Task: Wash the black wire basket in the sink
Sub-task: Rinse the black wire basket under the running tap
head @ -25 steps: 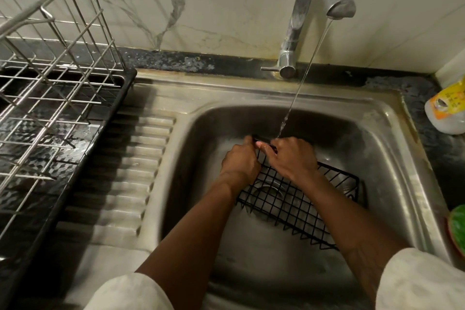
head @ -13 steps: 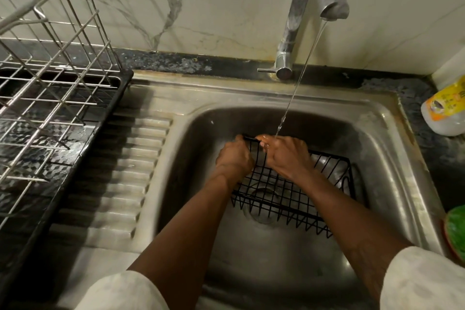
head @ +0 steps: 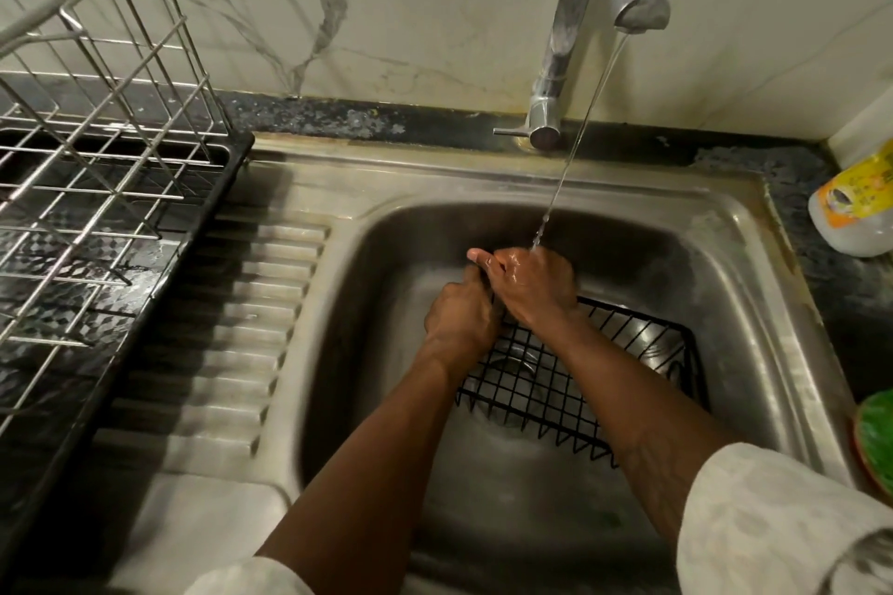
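Basket corner brought up under the running water.
The black wire basket (head: 555, 377) was seen tilted inside the sink (head: 754, 285), over the drain, with its far left corner raised. That corner was gripped by the curled left hand (head: 461, 319). The right hand (head: 534, 285), wet and with fingers bent, was pressed beside it; whether wire was pinched under it could not be told. Since a moment earlier both hands had been moved up and back, so the stream (head: 575, 150) from the tap (head: 570, 39) was caught on the right hand. Rinsing was judged under way, the remaining mesh probably still to be passed beneath.
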{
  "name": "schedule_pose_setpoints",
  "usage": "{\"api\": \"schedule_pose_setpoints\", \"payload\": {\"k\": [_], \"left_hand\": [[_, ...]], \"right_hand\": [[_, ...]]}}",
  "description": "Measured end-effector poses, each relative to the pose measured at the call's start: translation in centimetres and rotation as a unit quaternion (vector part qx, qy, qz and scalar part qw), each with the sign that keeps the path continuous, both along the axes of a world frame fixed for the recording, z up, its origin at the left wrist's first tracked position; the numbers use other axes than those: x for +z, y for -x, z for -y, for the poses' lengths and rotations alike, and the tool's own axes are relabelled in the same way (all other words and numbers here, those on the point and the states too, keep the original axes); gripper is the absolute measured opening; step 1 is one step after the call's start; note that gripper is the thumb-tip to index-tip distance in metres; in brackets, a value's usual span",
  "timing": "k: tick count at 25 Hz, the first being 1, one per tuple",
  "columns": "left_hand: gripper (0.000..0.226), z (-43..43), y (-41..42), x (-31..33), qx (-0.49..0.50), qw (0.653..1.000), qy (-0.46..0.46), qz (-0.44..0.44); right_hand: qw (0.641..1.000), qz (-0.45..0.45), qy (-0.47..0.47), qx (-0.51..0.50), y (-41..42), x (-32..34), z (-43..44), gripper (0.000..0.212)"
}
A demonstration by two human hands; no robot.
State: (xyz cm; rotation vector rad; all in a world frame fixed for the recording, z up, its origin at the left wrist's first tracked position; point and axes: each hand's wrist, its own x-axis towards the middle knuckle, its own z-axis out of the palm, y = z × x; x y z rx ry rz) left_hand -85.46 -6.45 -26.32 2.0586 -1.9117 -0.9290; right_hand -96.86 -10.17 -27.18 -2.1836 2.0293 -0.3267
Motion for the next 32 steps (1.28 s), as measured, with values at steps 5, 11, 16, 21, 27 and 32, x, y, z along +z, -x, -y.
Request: {"api": "schedule_pose_setpoints", "payload": {"k": [5, 11, 16, 21, 27, 32], "left_hand": [[0.028, 0.6, -1.3, 0.1, 0.053, 0.999, 0.002, -0.001], [0.019, 1.0, -4.0, -0.4, 0.064, 0.998, -0.002, 0.006], [0.030, 0.7, -2.7, -0.5, 0.057, 0.998, 0.007, -0.006], [0.035, 0.9, -3.4, -0.5, 0.037, 0.999, 0.018, 0.005], [0.031, 1.1, -4.1, -0.7, 0.071, 0.997, 0.023, 0.016], [0.038, 0.7, -3.8, -0.8, 0.110, 0.994, 0.025, 0.003]], "right_hand": [[0.981, 0.047, -0.055, 0.178, 1.9, 0.3, -0.1, 0.024], [0.984, 0.053, -0.094, 0.138, 7.4, 0.2, -2.0, 0.030], [0.977, -0.007, -0.093, 0.190, 2.7, 1.0, -0.2, 0.029], [0.978, -0.015, -0.086, 0.192, 1.8, 0.8, 0.3, 0.032], [0.980, -0.041, -0.115, 0.157, 8.7, 1.7, -0.7, 0.035], [0.979, -0.069, -0.089, 0.170, 7.2, 1.3, 0.0, 0.031]]}}
